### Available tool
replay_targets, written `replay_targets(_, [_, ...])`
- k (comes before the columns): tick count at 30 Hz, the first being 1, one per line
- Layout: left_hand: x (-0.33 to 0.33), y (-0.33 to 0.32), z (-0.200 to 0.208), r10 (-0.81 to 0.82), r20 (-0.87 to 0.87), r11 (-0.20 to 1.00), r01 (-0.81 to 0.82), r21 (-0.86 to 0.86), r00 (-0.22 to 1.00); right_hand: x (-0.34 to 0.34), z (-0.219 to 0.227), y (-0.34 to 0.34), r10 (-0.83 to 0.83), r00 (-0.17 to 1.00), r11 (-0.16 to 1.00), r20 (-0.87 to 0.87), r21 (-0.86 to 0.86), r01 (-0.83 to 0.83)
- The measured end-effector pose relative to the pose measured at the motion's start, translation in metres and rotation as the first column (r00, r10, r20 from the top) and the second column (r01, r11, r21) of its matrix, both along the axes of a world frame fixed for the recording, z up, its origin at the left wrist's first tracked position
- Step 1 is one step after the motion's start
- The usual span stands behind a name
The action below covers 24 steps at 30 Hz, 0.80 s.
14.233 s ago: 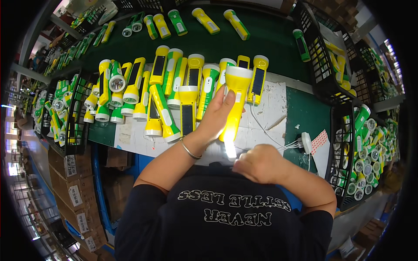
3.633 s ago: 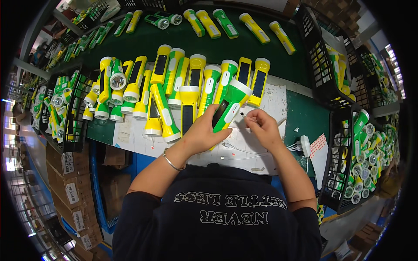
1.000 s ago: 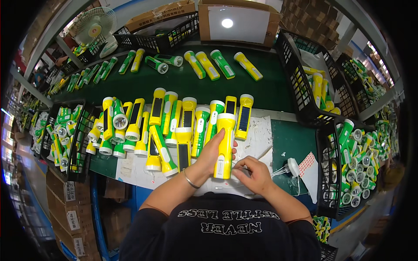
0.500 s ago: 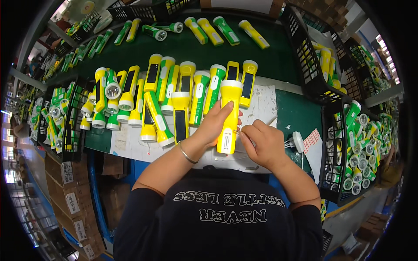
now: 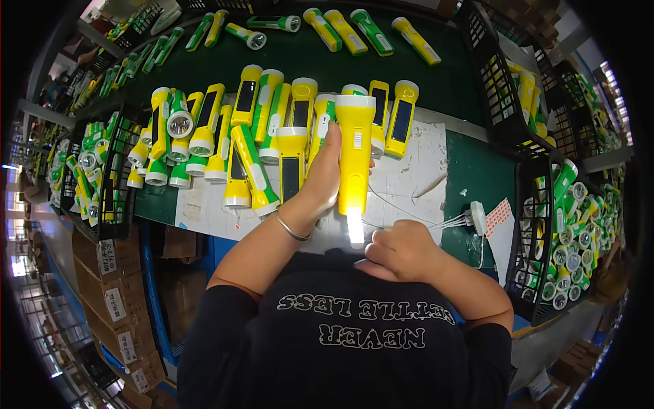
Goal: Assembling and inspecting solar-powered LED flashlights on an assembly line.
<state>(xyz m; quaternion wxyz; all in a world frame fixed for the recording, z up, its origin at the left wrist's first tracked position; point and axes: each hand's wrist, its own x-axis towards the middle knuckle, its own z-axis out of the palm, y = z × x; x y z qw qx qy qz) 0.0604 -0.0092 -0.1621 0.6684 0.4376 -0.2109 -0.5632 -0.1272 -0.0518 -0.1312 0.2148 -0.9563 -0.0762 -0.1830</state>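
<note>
My left hand (image 5: 323,176) is wrapped round a yellow flashlight (image 5: 353,153), held upright with its white-rimmed head away from me. A bright white lit panel (image 5: 355,226) sticks out of the flashlight's near end. Just right of that panel, my right hand (image 5: 403,251) is closed, its fingers curled; anything inside them is hidden. Thin white cables (image 5: 446,223) run from the right toward the flashlight and my right hand. Beyond my hands stand several yellow and green flashlights (image 5: 291,163), some showing dark solar panels.
A white plug block (image 5: 477,218) lies at the right beside a red-patterned sheet (image 5: 499,217). Black crates of flashlights stand at the left (image 5: 117,184) and right (image 5: 530,232). More flashlights (image 5: 371,33) lie on the green surface (image 5: 436,82) at the back.
The lit white panel now shows at the flashlight's near end. My right hand has moved from the flashlight's side down toward me. The flashlight has turned in my left hand, showing a different face.
</note>
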Motion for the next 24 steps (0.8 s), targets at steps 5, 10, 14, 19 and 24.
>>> replay_targets(5, [-0.017, 0.001, 0.011, -0.001, 0.04, 0.998, 0.003, -0.058, 0.999, 0.033, -0.006, -0.012, -0.5, 0.849, 0.731, -0.169, 0.444, 0.519])
replay_targets(10, [-0.013, 0.009, 0.012, -0.025, 0.258, 1.0, 0.028, -0.01, 0.966, 0.027, -0.015, -0.03, -0.516, 0.84, 0.634, -0.167, 0.586, 0.505])
replay_targets(14, [-0.011, 0.014, 0.016, -0.092, 0.239, 0.994, 0.075, 0.077, 0.967, 0.02, -0.006, -0.053, -0.511, 0.837, 0.473, -0.194, 0.749, 0.463])
replay_targets(19, [-0.013, 0.025, 0.033, -0.087, 0.923, 0.991, 0.128, 0.041, 0.374, 0.02, 0.03, -0.069, -0.397, 0.845, 0.566, -0.359, 0.629, 0.533])
replay_targets(24, [0.011, 0.044, 0.05, -0.179, 0.983, 0.969, 0.181, 0.17, 0.035, 0.002, 0.018, -0.078, -0.196, 0.911, 0.526, -0.362, 0.746, 0.409])
